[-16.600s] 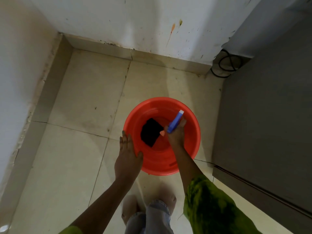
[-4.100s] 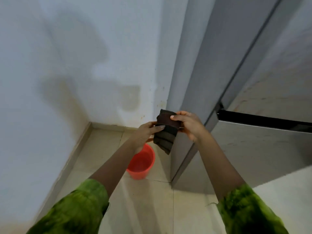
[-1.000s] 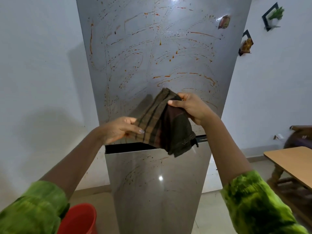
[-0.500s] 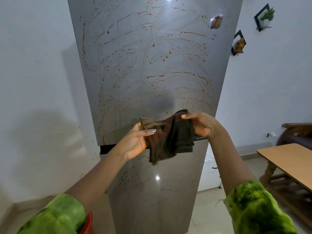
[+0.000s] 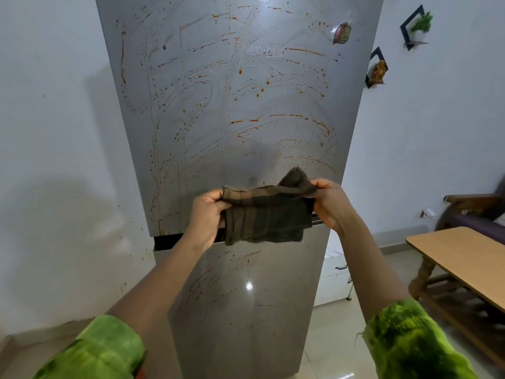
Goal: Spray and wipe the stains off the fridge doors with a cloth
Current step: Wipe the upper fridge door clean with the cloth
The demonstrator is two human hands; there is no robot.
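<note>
A tall silver fridge stands right in front of me. Its upper door [image 5: 232, 86] is covered in orange-brown streaks and splatters, and its lower door [image 5: 246, 296] carries fewer of them. A dark brown striped cloth [image 5: 265, 217] hangs stretched between my hands at the gap between the two doors. My left hand [image 5: 206, 214] pinches its left top corner. My right hand [image 5: 329, 203] grips its right top corner, where the fabric bunches up. The cloth does not touch the fridge as far as I can tell. No spray bottle is in view.
A wooden table [image 5: 464, 258] stands at the right, with a dark chair [image 5: 481, 212] behind it. A white cabinet [image 5: 332, 280] sits beside the fridge's lower right. Small wall shelves [image 5: 415, 26] hang on the right wall. A white wall [image 5: 54, 160] fills the left.
My hands have pulled apart and spread the cloth wider and flatter in front of the door gap. The view has tilted slightly, and the red bucket at the bottom left has dropped out of sight.
</note>
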